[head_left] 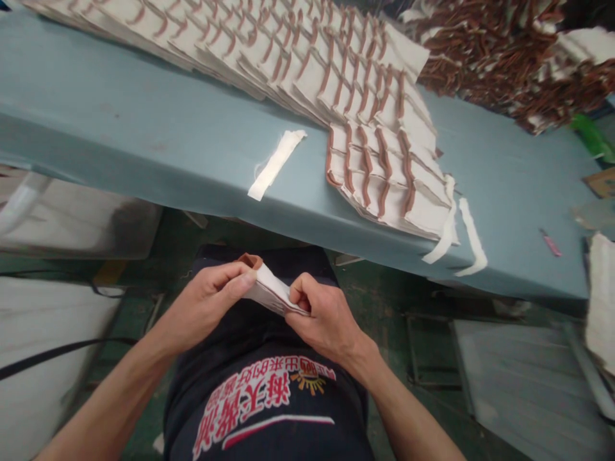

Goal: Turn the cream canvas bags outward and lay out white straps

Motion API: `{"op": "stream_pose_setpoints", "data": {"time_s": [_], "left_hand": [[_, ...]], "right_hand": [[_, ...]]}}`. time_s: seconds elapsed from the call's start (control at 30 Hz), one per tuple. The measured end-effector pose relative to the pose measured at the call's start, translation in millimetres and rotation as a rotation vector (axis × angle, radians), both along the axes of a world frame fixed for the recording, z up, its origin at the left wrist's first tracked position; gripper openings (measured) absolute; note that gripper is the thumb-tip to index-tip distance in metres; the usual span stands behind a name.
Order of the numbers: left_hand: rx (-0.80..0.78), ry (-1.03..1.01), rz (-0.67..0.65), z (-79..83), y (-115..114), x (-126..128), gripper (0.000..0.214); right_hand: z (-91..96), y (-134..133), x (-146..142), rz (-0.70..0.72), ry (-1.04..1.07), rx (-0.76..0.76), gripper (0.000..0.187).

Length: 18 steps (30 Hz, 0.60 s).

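Between my two hands, above my lap, is a small white fabric piece (272,286) with a brown inner side and edge. My left hand (216,291) pinches its left end between thumb and fingers, where the brown part shows. The right end is gripped in my right hand (324,314), fingers curled over it. The piece stretches at a slant between the hands, in front of the table edge. Beyond it on the table lie rows of overlapping white fabric pieces (307,77) with brown edging, and a smaller stack (375,173) at the near end.
A blue-covered table (144,153) runs across in front of me. On it are a loose white strip (276,165), further white strips (471,237) by the stack, and a small pink tool (550,243). A brown-and-white heap (480,57) fills the back right.
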<state>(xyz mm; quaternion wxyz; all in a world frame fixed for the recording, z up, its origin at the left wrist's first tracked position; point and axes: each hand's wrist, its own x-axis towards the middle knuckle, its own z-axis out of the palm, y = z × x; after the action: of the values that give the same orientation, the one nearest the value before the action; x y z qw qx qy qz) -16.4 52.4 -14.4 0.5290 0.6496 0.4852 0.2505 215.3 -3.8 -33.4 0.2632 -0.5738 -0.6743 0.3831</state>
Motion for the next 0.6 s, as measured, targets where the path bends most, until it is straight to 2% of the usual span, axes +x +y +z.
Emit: {"op": "stream_pose_setpoints", "data": {"time_s": [0.1, 0.23, 0.4, 0.47, 0.6], "left_hand": [[0.008, -0.012, 0.001, 1.9, -1, -2, 0.042], [0.039, -0.002, -0.060, 11.5, -10, -8, 0.045], [0.091, -0.033, -0.120, 23.4, -23, -11, 0.043], [0.128, -0.031, -0.105, 25.2, -27, -10, 0.042], [0.170, 0.019, -0.043, 27.5, -32, -5, 0.042]], "right_hand": [[4.8, 4, 2, -0.006, 0.009, 0.011, 0.017], [12.9, 4, 0, -0.020, 0.075, 0.103, 0.019], [30.5, 3, -6, 0.009, 0.262, 0.136, 0.020], [38.7, 5, -8, 0.037, 0.348, 0.042, 0.018], [51.0, 10, -8, 0.072, 0.515, -0.332, 0.029]]}}
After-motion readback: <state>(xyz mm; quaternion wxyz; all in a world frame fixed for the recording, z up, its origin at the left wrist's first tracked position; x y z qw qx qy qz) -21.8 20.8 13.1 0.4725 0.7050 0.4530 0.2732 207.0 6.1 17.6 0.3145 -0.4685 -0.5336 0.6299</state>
